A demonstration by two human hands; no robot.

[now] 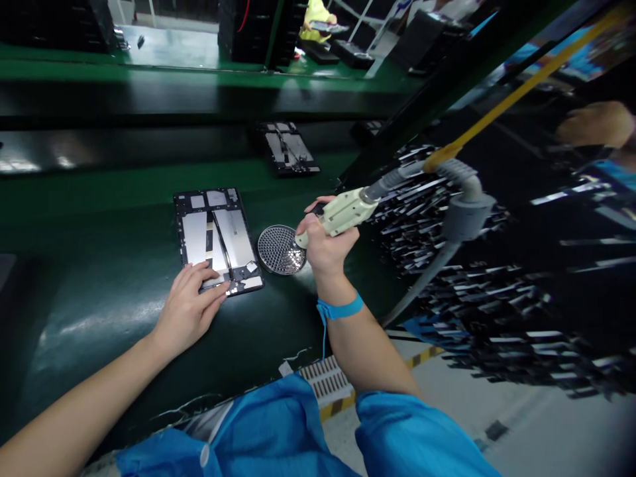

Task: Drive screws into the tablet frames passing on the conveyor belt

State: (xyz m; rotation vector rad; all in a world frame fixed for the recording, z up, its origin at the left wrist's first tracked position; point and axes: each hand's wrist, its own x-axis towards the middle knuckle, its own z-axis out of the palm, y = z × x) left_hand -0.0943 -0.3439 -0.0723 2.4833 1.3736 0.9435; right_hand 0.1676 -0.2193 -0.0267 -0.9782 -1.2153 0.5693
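An opened tablet (238,233) lies on the green bench mat, its silver inner plates and a dark ribbon cable showing. My left hand (191,298) rests on the tablet's lower left edge, fingers stretched out over it. Wrapped in my right hand (328,245) is a pale green electric screwdriver (350,211). Its nose points down left over a round metal screw tray (278,246) with many small holes, just right of the tablet. Whether the bit touches the tray cannot be seen. A blue band (342,309) circles my right wrist.
Another opened tablet (291,149) lies farther back on the bench. A grey cable (427,281) and a yellow strap (521,93) run from the screwdriver. Racks of dark, thin parts (521,291) stand at right. Beyond a raised green shelf (173,76), a person in yellow (317,16) holds something flat.
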